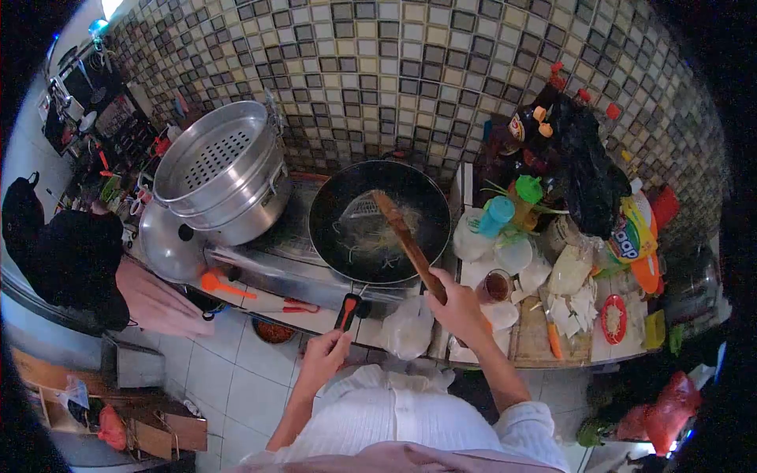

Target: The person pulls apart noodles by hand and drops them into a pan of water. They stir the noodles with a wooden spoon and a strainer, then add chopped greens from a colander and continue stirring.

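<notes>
A black wok [331,240] sits on the stove, with thin pale strands [386,232] in its middle. My right hand [457,307] is closed round the wooden handle of a slotted metal spatula [402,236]. The spatula's head lies inside the wok, among the strands. Toward me juts the wok's black and red handle [348,310], and the fingers of my left hand [323,359] are closed at its end. Between my hands, at the counter's front edge, rests a clear plastic bag [408,327] with pale contents.
Left of the wok stands a large metal steamer [221,173], beside a domed lid [169,244]. An orange utensil [229,285] lies on the front ledge. To the right are a glass of dark liquid [495,287], a carrot [553,337], a red dish [613,319] and several bottles [524,126].
</notes>
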Available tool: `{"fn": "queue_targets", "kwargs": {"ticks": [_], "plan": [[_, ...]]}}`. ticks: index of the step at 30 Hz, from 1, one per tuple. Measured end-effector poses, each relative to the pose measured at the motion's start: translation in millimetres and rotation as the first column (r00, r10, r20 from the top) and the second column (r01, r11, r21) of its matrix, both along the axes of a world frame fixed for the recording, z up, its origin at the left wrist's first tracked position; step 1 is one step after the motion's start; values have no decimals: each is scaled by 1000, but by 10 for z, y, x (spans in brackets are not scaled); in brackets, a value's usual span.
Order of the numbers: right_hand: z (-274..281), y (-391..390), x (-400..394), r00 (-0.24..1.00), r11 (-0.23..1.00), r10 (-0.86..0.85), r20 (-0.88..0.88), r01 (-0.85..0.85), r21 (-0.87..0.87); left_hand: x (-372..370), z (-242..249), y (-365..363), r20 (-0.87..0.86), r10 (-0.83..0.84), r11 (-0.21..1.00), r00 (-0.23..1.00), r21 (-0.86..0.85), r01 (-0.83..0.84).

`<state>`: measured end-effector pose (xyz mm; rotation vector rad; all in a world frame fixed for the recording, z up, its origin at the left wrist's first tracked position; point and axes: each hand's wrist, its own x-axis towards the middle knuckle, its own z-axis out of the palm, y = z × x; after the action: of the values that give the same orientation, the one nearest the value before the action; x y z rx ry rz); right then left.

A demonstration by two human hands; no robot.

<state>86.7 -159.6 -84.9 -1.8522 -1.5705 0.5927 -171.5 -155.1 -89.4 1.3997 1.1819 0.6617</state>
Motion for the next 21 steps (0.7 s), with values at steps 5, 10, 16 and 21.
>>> {"fn": "queue_targets", "kwargs": {"ticks": [5, 10, 16, 21], "plan": [[-110, 98, -98, 989, 997, -33, 147, 43, -68, 66, 100, 19, -8, -18, 1000, 1000, -26, 18], [-130, 251, -267, 992, 997, -82, 100, 82, 5, 60, 55, 46, 12, -52, 998, 999, 48, 51], [-22, 408, -300, 987, 995, -76, 144, 85, -59, -5, 29, 30, -9, -46, 999, 999, 17, 47], [147, 375, -311, 969, 980, -31, 244, 78, -185, -70, -110, 80, -1, -79, 995, 997, 58, 79]]}}
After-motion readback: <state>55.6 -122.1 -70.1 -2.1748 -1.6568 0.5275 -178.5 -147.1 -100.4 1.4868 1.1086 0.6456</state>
